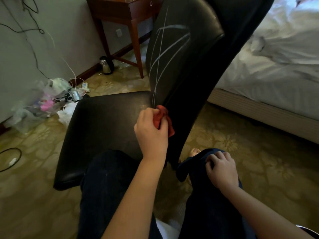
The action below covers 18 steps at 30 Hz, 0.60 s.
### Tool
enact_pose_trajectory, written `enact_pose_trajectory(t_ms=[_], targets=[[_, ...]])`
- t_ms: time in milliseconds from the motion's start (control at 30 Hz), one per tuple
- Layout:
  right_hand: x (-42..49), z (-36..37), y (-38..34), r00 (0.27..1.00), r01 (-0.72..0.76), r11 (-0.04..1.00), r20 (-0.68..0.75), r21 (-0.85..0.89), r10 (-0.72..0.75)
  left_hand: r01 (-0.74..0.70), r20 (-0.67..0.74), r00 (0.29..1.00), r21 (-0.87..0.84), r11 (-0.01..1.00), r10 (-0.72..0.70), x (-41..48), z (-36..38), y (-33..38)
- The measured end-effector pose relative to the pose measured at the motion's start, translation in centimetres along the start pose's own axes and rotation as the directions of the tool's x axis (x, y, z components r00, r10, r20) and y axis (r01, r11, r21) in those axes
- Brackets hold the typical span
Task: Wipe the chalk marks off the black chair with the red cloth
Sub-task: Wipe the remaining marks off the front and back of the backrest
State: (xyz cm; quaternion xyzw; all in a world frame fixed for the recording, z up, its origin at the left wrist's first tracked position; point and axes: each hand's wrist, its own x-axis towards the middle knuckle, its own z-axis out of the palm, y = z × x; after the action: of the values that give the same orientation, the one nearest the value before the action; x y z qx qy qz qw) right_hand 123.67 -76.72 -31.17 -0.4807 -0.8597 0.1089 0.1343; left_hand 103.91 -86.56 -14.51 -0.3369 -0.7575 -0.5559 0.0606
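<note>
The left hand (pixel 151 133) reaches forward on an outstretched arm (back of the hand facing up), fingers curled round a bunched red cloth (pixel 164 116). The right hand (pixel 222 169) rests on the right knee (pixel 200 157), fingers loosely bent.

The black chair's (pixel 103 128) backrest face, crossed by chalk marks (pixel 165 54), lies open to a hand from the seat side. The seat is free from its left edge to the join, where the left hand (pixel 151 133) gripping the red cloth (pixel 164 116) sits, and the left knee (pixel 110 169) covers the near edge. Behind the backrest a strip of carpet runs before the bed (pixel 276 75). The right hand (pixel 222 168) rests on the right knee (pixel 198 183) beside the backrest's near edge, a wooden table (pixel 124 12) stands near its top, and plastic bags (pixel 43 100) and cables crowd the floor off the seat's far left corner.
</note>
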Motion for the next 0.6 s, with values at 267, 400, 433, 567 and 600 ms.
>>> enact_pose_trajectory(t_ms=[267, 400, 433, 567, 600], targets=[[-0.1, -0.1, -0.4, 1.0, 0.004, 1.0, -0.008, -0.003, -0.004, -0.43, -0.052, 0.903, -0.093, 0.898, 0.427, 5.3, 0.9, 9.5], [0.0, -0.4, -0.2, 1.0, -0.003, 1.0, 0.011, 0.022, 0.003, -0.343, -0.073, 0.939, -0.096, 0.935, 0.337, 3.4, 1.8, 5.5], [0.0, -0.4, -0.2, 1.0, -0.003, 1.0, 0.013, 0.025, 0.003, -0.296, -0.06, 0.955, -0.093, 0.951, 0.291, 2.8, 1.7, 3.9], [0.3, -0.3, -0.3, 1.0, 0.001, 1.0, 0.014, -0.018, -0.001, -0.038, -0.004, 0.999, -0.032, 0.999, 0.038, -0.1, 0.9, -2.5], [0.4, -0.4, -0.4, 1.0, -0.002, 1.0, 0.018, -0.02, 0.003, 0.043, 0.014, 0.999, -0.016, 0.999, -0.043, -1.0, 0.7, -3.6]])
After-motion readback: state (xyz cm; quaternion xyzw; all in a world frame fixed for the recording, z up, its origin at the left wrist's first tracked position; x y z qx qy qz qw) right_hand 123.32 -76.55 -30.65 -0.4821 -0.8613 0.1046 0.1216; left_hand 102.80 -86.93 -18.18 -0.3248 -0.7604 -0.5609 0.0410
